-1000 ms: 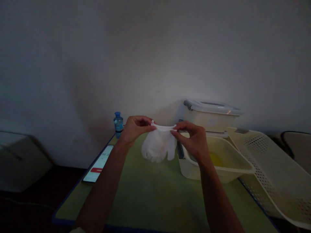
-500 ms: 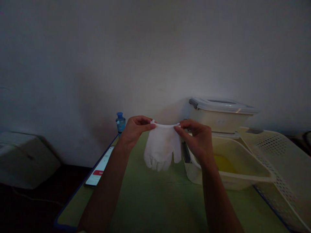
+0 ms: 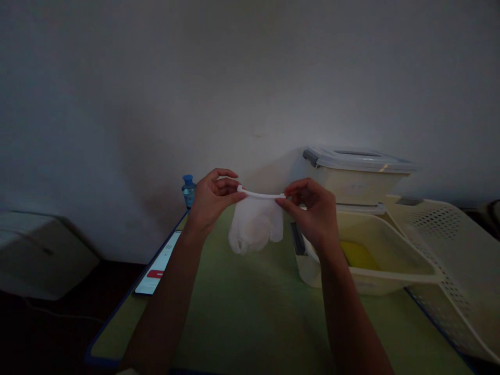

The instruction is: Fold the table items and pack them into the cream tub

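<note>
A white glove (image 3: 254, 224) hangs in the air with its finger end down, curled and slightly blurred. Along its top edge runs a white strip (image 3: 262, 195) with small tabs at its ends, bowed a little; I cannot tell whether it is a separate clip or the cuff. My left hand (image 3: 213, 197) pinches the left end between thumb and fingers. At the other end, my right hand (image 3: 314, 208) has the same kind of pinch. Both hands hold the glove above the green tabletop (image 3: 242, 307).
On the right stands an open cream bin (image 3: 385, 276) with a yellow thing (image 3: 359, 255) inside. Behind it is a lidded box (image 3: 355, 179), beside it a perforated basket (image 3: 437, 234). A phone (image 3: 160, 263) and a blue-capped bottle (image 3: 189, 192) lie left, near the wall (image 3: 250, 94).
The glove's lower part has swung and curled up, its fingers less spread out than before. My left index finger has lifted off a little. The whole view has shifted slightly.
</note>
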Demonstrator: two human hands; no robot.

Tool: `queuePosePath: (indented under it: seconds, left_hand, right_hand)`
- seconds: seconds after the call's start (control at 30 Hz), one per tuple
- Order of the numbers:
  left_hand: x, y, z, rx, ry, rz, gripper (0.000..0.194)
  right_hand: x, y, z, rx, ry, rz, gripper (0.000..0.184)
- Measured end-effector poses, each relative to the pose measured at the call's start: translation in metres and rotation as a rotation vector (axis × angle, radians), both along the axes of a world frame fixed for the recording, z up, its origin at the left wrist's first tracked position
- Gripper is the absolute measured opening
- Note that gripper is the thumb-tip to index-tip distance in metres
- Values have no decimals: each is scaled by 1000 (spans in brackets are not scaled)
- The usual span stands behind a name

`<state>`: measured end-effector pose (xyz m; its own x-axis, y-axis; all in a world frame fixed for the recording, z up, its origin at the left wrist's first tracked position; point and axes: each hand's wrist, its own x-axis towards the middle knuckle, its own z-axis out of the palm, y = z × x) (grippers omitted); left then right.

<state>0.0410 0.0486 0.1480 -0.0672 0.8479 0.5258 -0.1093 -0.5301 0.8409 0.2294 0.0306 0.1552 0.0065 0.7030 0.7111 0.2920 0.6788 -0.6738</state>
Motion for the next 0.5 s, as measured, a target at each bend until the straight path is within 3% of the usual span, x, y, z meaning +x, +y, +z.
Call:
queuePosePath:
  seconds: [0.2, 0.33, 0.4, 0.47, 0.5]
  left_hand:
    - [-4, 0, -5, 84, 251, 124, 37]
    - [-1, 8, -13, 180, 671, 272, 12]
    - [2, 9, -10, 217, 852, 326, 6]
    - [4, 6, -2, 220, 912, 393, 4]
    - [4, 2, 3, 188, 928, 364, 4]
  right_hand:
    - [1, -1, -4, -56, -217, 13, 17]
    - [-5, 4, -14, -42, -546, -85, 17]
    - [-9, 5, -14, -6, -671, -181, 16]
    - [-10, 3, -8, 12, -719, -286, 19]
    - [-9, 1, -2, -29, -761, -259, 20]
